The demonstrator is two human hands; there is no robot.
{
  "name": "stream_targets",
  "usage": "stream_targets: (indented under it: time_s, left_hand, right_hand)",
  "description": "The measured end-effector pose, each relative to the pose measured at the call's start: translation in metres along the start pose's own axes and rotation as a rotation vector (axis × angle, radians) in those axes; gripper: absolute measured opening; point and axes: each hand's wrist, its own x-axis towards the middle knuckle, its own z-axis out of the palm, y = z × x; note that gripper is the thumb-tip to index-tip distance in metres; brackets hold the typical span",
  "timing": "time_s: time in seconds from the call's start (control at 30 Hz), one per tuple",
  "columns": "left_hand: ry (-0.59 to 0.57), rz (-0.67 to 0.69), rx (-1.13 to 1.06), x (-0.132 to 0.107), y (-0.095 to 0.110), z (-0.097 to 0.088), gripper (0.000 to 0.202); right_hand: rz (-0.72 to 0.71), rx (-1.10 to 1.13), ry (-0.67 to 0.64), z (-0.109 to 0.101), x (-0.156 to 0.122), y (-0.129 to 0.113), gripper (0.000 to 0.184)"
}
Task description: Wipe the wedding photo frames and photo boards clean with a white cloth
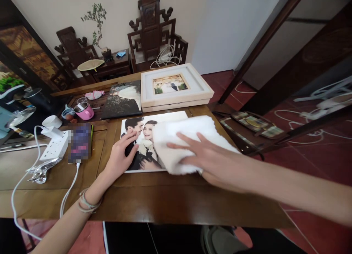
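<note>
A photo panel (150, 151) showing a couple lies flat on the wooden table (165, 199). My left hand (122, 151) rests on its left side, fingers stretched out and holding nothing. Over the panel's right part is a fluffy white cloth (189, 131), which reaches past the panel's right edge. My right hand (198, 151) presses this cloth down from above, its fingers spread and slightly blurred. The panel's right portion is hidden under cloth and hand.
Behind the panel are a dark photo panel (121, 100) and a pale framed picture (202, 94). Left of me lie a phone (79, 142) on a white cable and a power strip (56, 146). A pink mug (85, 112) stands further back. Carved wooden chairs (150, 23) line the wall.
</note>
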Motion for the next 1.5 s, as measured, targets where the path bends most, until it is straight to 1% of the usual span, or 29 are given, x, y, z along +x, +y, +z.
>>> stream_targets:
  time_s: [0.1,0.17,0.27,0.37,0.43,0.53,0.6,0.7,0.8,0.87,0.93,1.03,1.13,1.23,1.3,1.37,1.43,1.5]
  left_hand:
    - [-0.006,-0.003,-0.004,0.0,0.0,0.0,0.03]
    - [-0.004,0.001,-0.011,0.0,0.0,0.0,0.03]
    - [-0.004,0.006,-0.016,0.0,0.0,-0.001,0.03]
    - [-0.008,-0.001,-0.017,0.0,0.001,-0.001,0.03]
    - [-0.008,-0.005,-0.022,0.0,0.001,-0.002,0.03]
    - [0.002,-0.009,-0.027,0.0,0.001,-0.003,0.029]
    - [0.007,-0.008,-0.019,0.0,0.001,-0.003,0.03]
    - [0.004,-0.001,-0.002,0.0,0.0,-0.002,0.03]
    - [-0.002,0.008,0.002,0.0,-0.002,-0.001,0.03]
    - [-0.009,0.014,0.006,0.001,-0.002,-0.001,0.03]
    - [-0.014,0.019,0.011,0.001,-0.002,-0.001,0.03]
    - [-0.017,0.018,0.011,0.001,-0.002,-0.002,0.031]
    - [-0.024,0.013,0.01,0.002,-0.001,-0.003,0.032]
    - [-0.031,0.009,0.005,0.002,0.0,-0.004,0.032]
    - [-0.033,0.013,0.001,0.002,0.0,-0.004,0.033]
    - [-0.034,0.016,0.001,0.002,-0.001,-0.004,0.033]
    - [-0.032,0.015,0.003,0.001,-0.001,-0.003,0.033]
    - [-0.028,0.011,0.001,0.001,-0.001,-0.003,0.032]
  right_hand:
    - [0.037,-0.022,-0.009,-0.013,0.031,0.031,0.063]
    - [0.088,-0.031,-0.018,-0.021,0.048,0.046,0.065]
    - [0.165,-0.047,-0.025,-0.028,0.064,0.057,0.067]
    - [0.171,-0.092,-0.022,-0.028,0.066,0.059,0.067]
    - [0.133,-0.11,-0.003,-0.023,0.059,0.056,0.066]
    - [0.023,-0.11,0.027,-0.008,0.036,0.044,0.059]
    - [-0.045,-0.105,0.071,0.005,0.015,0.03,0.059]
    - [-0.105,-0.086,0.128,0.021,-0.018,0.002,0.061]
    - [-0.144,-0.044,0.121,0.029,-0.04,-0.021,0.052]
    - [-0.149,-0.026,0.095,0.028,-0.043,-0.024,0.052]
    - [-0.139,-0.031,0.087,0.023,-0.034,-0.014,0.057]
    - [-0.116,-0.06,0.089,0.01,-0.007,0.016,0.064]
    - [-0.081,-0.084,0.023,-0.005,0.024,0.048,0.056]
    - [-0.028,-0.108,0.011,-0.013,0.045,0.071,0.058]
    - [-0.017,-0.121,0.018,-0.015,0.052,0.078,0.061]
    - [-0.018,-0.131,0.026,-0.015,0.054,0.08,0.062]
    - [-0.014,-0.134,0.035,-0.014,0.051,0.077,0.062]
    - [-0.02,-0.132,0.041,-0.01,0.044,0.068,0.059]
